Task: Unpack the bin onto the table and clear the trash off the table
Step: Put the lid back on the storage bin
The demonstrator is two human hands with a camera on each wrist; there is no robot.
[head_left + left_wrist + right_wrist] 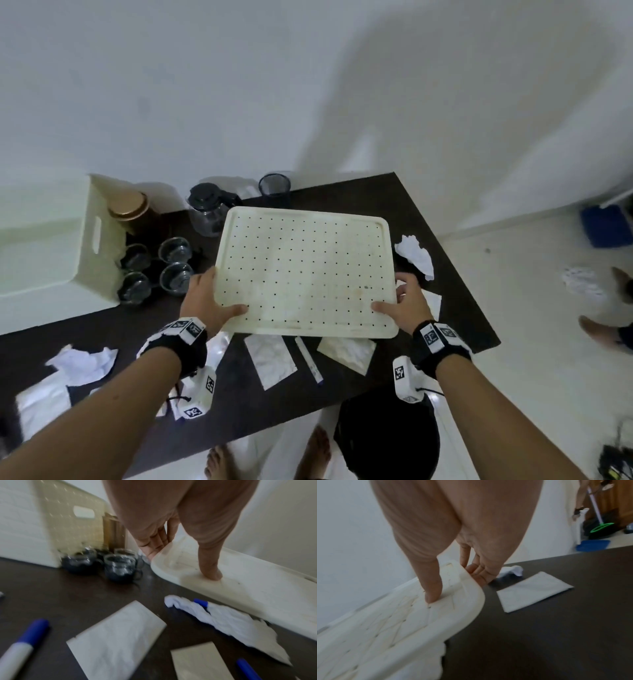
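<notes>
I hold a cream perforated tray (305, 270) level above the dark table (356, 198). My left hand (209, 298) grips its near left edge, thumb on top and fingers beneath, as the left wrist view shows on the tray (243, 588). My right hand (407, 305) grips the near right corner the same way, seen on the tray (399, 623) in the right wrist view. The cream bin (44, 240) stands at the table's left. Crumpled paper (414, 255), another wad (84, 363), flat napkins (270, 359) and a blue-capped marker (309, 361) lie on the table.
Beside the bin stand a copper canister (130, 205), several glass cups (174, 250), a glass pitcher (209, 209) and a dark mesh cup (274, 188). A black round container (387, 438) sits on the floor by the table's near edge. Someone's feet (603, 329) are at right.
</notes>
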